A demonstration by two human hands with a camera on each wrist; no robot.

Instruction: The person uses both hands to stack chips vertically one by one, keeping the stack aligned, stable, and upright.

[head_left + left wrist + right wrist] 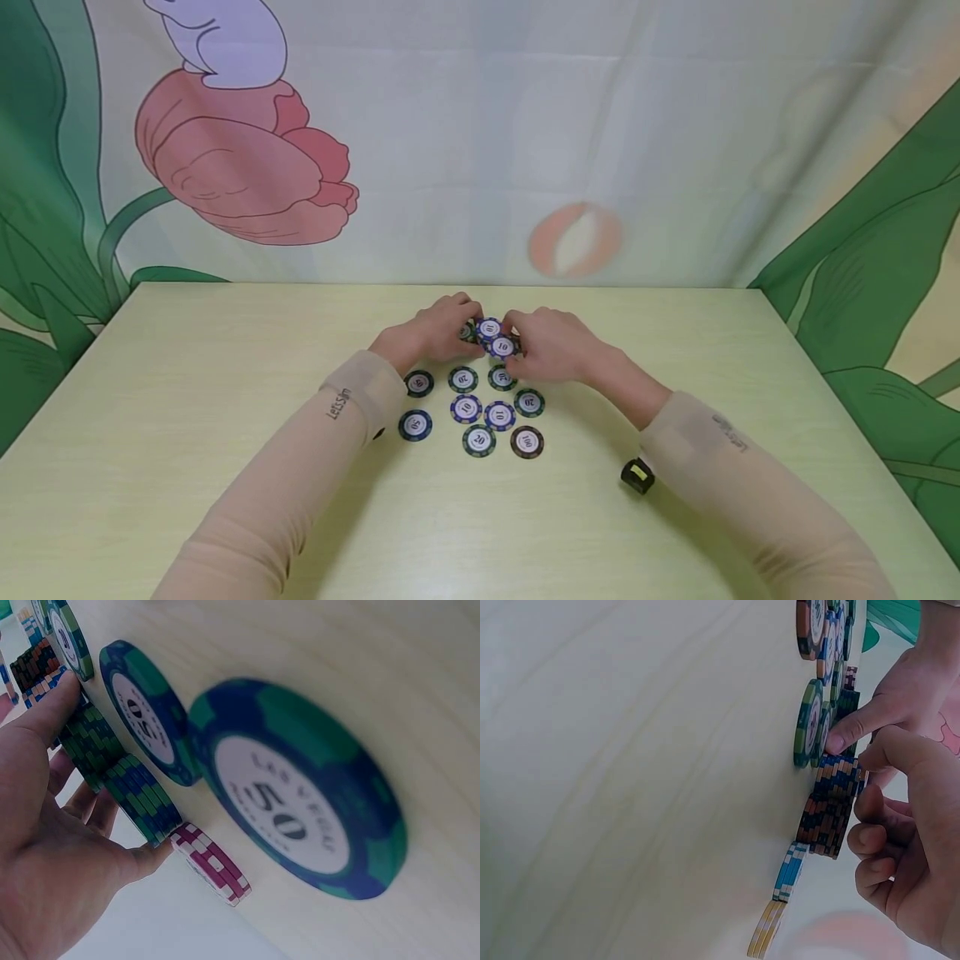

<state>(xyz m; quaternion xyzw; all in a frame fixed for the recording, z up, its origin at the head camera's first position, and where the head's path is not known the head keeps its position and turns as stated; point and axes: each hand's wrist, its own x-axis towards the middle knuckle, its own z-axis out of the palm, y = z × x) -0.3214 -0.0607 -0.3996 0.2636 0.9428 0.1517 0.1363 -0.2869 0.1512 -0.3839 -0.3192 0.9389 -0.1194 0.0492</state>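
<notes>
At the back of the table, blue poker chips (503, 347) marked 10 stand stacked between both hands. My left hand (448, 327) grips this stack from the left, its thumb at the near side. From the right, my right hand (555, 343) holds the same chips between thumb and forefinger; in the right wrist view its other fingers curl beside a dark brown stack (825, 825). A green stack (90, 742) and a blue-green stack (142, 799) stand along my left fingers. Nearer lie loose chips, among them a 50 chip (416, 425) and a 100 chip (527, 442).
A short red-and-white stack (214, 862) ends the row on the left. Light-blue chips (789, 871) and yellow chips (766, 930) continue it on the right. A small black device (637, 476) shows at my right cuff. A printed curtain (450, 167) hangs behind the table.
</notes>
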